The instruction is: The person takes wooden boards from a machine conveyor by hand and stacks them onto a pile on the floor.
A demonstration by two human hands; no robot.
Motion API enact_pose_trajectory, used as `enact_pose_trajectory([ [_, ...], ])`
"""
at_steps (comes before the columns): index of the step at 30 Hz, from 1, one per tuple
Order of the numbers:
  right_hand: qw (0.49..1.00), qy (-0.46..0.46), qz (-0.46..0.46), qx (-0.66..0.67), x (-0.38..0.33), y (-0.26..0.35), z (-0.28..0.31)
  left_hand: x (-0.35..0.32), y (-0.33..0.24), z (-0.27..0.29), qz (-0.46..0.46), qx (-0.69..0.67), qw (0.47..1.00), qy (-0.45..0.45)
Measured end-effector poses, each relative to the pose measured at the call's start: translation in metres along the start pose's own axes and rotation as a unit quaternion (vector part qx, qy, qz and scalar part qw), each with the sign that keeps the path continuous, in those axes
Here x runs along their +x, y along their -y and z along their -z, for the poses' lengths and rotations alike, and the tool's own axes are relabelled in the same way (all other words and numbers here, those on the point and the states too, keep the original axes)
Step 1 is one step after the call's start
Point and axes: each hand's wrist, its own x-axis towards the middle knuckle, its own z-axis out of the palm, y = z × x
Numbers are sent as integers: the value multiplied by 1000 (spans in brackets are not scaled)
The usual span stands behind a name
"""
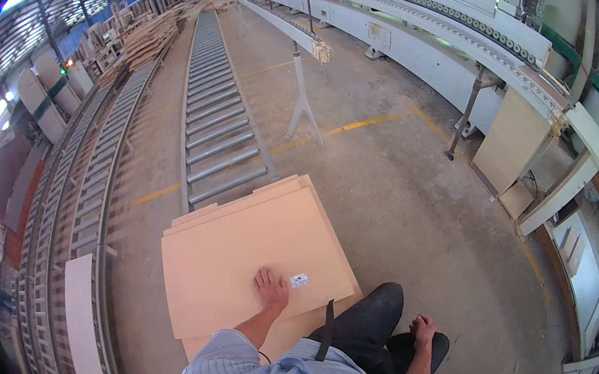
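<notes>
My left hand (271, 289) lies flat with fingers spread on the top of a stack of peach-coloured boards (233, 253). Just right of its fingertips, a small white label (298, 281) is stuck to the top board. The boards in the stack sit slightly askew, so edges of lower ones stick out at the far and right sides. My right hand (422, 328) hangs beside my dark-trousered knee, away from the stack. Its fingers are curled in, and I see nothing held in them.
A roller conveyor (221, 126) runs away from the stack's far edge. More roller tracks (96, 186) lie at left, with a pale board (85, 318) on the near one. A long white machine (416, 67) and a support leg (302, 99) stand ahead right. Yellow lines (366, 124) mark the concrete floor.
</notes>
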Motion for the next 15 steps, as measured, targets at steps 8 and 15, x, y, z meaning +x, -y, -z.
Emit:
enact_pose_trajectory([
  [8,1000,6,4,-12,-4,6,0,-3,4,-7,-19,-1,1000,-18],
  [15,1000,2,1,3,0,0,-1,-2,4,-2,-7,6,1000,-2],
])
